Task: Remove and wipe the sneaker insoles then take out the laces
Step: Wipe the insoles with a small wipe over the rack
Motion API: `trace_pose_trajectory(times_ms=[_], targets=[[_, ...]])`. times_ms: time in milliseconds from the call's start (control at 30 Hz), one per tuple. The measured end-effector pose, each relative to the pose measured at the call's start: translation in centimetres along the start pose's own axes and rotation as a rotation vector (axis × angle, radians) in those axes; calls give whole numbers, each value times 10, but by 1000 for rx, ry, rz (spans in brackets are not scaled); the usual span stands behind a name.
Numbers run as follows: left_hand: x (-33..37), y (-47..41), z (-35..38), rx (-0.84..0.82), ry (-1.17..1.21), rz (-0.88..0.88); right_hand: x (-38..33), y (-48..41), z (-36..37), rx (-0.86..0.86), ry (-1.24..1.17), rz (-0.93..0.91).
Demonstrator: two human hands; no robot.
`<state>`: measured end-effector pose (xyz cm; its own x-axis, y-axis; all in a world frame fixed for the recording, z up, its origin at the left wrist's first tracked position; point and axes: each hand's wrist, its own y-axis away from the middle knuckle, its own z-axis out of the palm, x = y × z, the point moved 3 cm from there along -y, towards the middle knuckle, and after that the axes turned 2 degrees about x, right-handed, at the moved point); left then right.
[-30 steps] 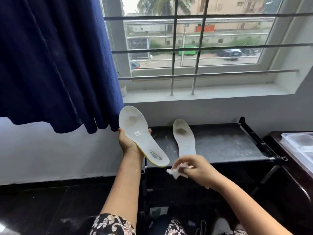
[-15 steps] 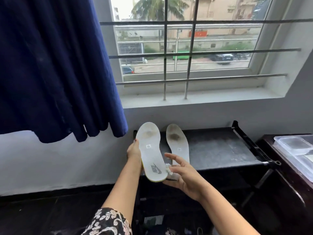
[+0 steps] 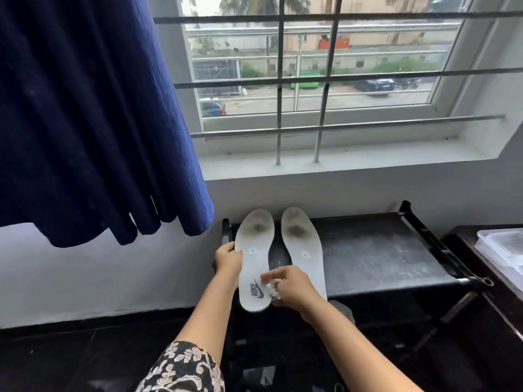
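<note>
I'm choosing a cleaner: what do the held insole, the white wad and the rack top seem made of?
Held insole: probably foam under a matte white fabric face; printed logo, soaked-in dark stain. White wad: crumpled tissue or thin cloth, unclear which. Rack top: matte black, dusty, scuffed; fabric or board, can't tell.

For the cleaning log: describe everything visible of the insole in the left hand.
The held insole is white, with a dark smudge near its far end, a small label mid-length and a grey Nike logo near the heel. The left hand grips its left edge; the right hand presses a white wipe against its right edge.
</note>
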<state>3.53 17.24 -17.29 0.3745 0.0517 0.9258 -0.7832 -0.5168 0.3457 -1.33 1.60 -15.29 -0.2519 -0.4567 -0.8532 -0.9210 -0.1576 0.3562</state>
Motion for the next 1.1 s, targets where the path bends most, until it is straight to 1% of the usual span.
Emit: trace_pose_trajectory(times_ms=[67, 133, 200, 267, 367, 400, 467, 533, 700, 800, 867, 933, 1000, 1100], targets=[[-1, 4, 3, -3, -73, 35, -1, -1, 0, 0, 64, -2], [-7, 6, 8, -6, -147, 86, -4, 2, -3, 33, 173, -60], [-10, 11, 9, 52, -197, 145, -9, 8, -10, 149, 306, -168], [-9, 21, 11, 92, -235, 236, -9, 13, -19, 260, 339, -241], [-6, 37, 17, 124, -336, 379, 2, 10, -39, 407, 233, -211], [-7, 40, 21, 111, -371, 420, 7, 8, -46, 443, 192, -184], [-7, 48, 33, 29, -466, 486, 18, 6, -59, 475, 175, -130], [-8, 57, 45, -67, -560, 508, 27, 4, -64, 466, 212, -80], [-13, 75, 73, -211, -717, 410, 35, 4, -63, 415, 237, -19], [-12, 82, 82, -246, -668, 347, 33, 4, -66, 402, 173, -1], [-13, 82, 85, -254, -553, 230, 31, 7, -70, 401, 114, 8], [-11, 82, 84, -280, -371, 77, 28, 11, -74, 393, 48, 11], [-10, 77, 83, -367, -186, -49, 25, 18, -76, 360, -23, 20], [-6, 75, 72, -515, -10, -154, 18, 35, -78, 267, -164, 16]])
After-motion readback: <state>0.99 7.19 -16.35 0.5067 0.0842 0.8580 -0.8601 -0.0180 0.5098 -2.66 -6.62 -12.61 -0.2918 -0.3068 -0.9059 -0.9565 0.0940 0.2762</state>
